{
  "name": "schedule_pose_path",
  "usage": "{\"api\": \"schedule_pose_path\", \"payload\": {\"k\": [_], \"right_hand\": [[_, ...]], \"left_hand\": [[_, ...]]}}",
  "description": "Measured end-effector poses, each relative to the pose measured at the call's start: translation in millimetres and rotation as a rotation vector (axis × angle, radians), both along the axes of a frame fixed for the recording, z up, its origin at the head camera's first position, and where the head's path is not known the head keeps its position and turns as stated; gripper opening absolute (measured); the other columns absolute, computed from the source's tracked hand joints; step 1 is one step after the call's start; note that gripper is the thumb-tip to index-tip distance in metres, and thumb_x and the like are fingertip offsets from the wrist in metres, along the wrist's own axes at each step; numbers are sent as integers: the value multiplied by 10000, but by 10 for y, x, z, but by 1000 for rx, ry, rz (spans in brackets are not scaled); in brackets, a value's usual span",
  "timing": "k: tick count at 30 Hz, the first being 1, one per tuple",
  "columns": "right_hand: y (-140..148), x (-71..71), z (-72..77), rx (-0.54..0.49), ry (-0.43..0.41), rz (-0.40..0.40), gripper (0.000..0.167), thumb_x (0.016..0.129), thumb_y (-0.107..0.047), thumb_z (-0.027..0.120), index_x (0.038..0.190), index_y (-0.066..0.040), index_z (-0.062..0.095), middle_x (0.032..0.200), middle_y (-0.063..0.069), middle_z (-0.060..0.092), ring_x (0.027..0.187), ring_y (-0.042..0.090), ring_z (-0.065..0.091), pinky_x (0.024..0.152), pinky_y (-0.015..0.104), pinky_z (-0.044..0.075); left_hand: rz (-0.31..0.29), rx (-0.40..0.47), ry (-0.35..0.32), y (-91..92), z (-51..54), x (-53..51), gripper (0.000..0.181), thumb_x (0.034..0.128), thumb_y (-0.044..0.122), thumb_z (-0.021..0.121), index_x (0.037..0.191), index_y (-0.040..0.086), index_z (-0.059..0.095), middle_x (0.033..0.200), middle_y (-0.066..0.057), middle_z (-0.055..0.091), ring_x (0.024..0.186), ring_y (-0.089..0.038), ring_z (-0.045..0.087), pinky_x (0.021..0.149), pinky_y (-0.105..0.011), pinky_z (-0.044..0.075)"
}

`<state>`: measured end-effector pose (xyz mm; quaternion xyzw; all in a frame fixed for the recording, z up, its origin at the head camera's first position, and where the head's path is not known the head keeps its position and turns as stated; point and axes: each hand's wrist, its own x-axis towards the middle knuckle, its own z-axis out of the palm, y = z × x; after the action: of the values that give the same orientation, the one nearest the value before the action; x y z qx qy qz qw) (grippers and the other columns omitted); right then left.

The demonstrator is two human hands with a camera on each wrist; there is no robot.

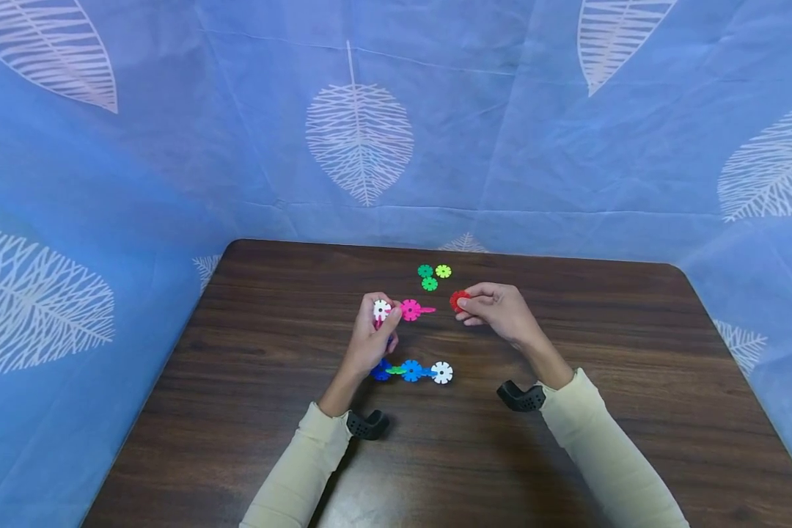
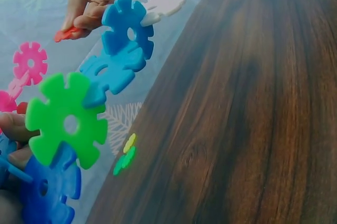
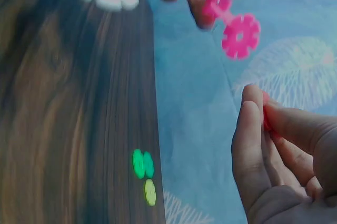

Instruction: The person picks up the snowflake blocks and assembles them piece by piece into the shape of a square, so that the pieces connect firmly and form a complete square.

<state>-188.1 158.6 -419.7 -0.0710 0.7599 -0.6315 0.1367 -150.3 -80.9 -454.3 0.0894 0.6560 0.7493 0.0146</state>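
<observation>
My left hand [image 1: 364,343] grips a chain of interlocking notched plastic discs. A white disc [image 1: 381,305] sits by its thumb, and a pink disc [image 1: 411,304] juts right, with another pink disc edge-on at the tip. From the hand's near side runs a branch with a dark blue disc [image 2: 52,197], a green disc [image 2: 50,129], lighter blue discs [image 2: 118,16] and a white end disc [image 1: 442,366]. Between thumb and fingers my right hand [image 1: 501,312] pinches a red disc [image 1: 457,298], a short gap right of the pink tip. Fingers partly hide the chain's middle.
Two loose green discs [image 1: 425,270] and a yellow-green disc [image 1: 443,268] lie toward the far edge of the brown wooden table [image 1: 600,330]. Behind the table hangs a blue cloth [image 1: 468,147] with white leaf prints. A black band [image 1: 521,397] is on each wrist.
</observation>
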Motion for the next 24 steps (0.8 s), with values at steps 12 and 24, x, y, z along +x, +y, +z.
{"api": "schedule_pose_path", "payload": {"k": [12, 24], "right_hand": [[-154, 244, -5, -66, 55, -19, 300, 882, -124, 667, 1040, 116, 584, 857, -3, 728, 770, 153, 723, 730, 328, 579], [-258, 287, -51, -122, 53, -24, 298, 877, -87, 665, 1042, 149, 587, 908, 150, 727, 797, 193, 728, 772, 382, 558]], "left_hand": [[-23, 83, 44, 36, -141, -51, 261, 984, 56, 468, 1167, -63, 325, 1082, -38, 520, 463, -94, 422, 412, -181, 351], [-21, 87, 36, 34, -135, -26, 261, 973, 31, 481, 1153, -70, 322, 1055, -19, 527, 459, -99, 425, 407, -181, 364]]}}
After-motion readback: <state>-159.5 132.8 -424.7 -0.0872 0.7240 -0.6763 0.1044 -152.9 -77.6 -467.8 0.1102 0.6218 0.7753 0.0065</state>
